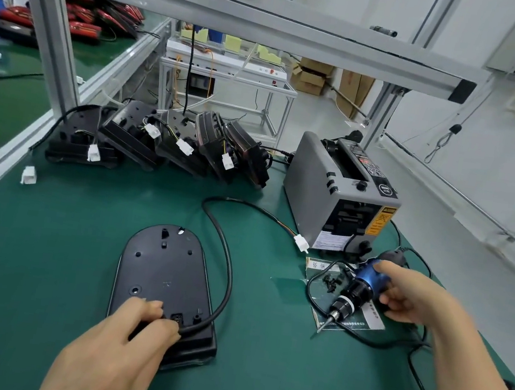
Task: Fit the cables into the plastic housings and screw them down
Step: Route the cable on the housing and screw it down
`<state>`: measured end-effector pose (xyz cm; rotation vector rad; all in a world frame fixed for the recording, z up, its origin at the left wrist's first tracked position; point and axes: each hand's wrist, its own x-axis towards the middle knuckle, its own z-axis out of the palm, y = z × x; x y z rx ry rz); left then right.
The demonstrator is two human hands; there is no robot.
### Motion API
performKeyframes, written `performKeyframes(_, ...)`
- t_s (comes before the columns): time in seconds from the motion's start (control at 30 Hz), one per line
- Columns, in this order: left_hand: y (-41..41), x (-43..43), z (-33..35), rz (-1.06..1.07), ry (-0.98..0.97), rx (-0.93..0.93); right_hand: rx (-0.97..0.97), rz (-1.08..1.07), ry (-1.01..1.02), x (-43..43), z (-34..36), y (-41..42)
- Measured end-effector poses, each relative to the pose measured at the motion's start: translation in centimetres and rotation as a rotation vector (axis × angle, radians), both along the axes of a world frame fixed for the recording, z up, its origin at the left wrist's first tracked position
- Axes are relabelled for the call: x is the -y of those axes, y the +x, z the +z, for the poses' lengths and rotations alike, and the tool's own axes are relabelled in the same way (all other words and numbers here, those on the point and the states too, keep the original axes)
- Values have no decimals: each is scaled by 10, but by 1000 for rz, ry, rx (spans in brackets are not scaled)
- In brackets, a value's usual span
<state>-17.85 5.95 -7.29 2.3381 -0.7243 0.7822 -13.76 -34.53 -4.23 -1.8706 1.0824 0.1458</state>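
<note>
Left hand (128, 336) pinches the black cable (230, 284) onto the black plastic housing's (165, 268) near end; right hand (411, 294) grasps the blue electric screwdriver (359, 290).

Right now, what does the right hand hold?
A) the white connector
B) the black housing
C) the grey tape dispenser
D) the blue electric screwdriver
D: the right hand is curled round the blue electric screwdriver, in front of the grey tape dispenser; the white connector lies free on the green mat, and the left hand pinches the black cable at the black housing.
</note>
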Motion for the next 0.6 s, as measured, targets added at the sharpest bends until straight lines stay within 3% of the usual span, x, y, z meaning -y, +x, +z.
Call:
performKeyframes(0.17,1,0,0,8,-24,11,-53,-6,-81,4,11,-7)
performKeyframes(0.27,0,1,-1,12,-19,2,-14,49,-458,-2,19,-7)
performKeyframes(0.33,0,0,-2,17,-10,2,173,77,-689,-10,23,2)
performKeyframes(0.37,1,0,-4,23,-4,5,298,76,-655,-18,26,8)
performKeyframes(0.43,1,0,-5,39,5,9,490,44,-391,-32,29,21)
performKeyframes(0.6,0,1,-2,28,-17,5,555,-124,62,-39,25,46)
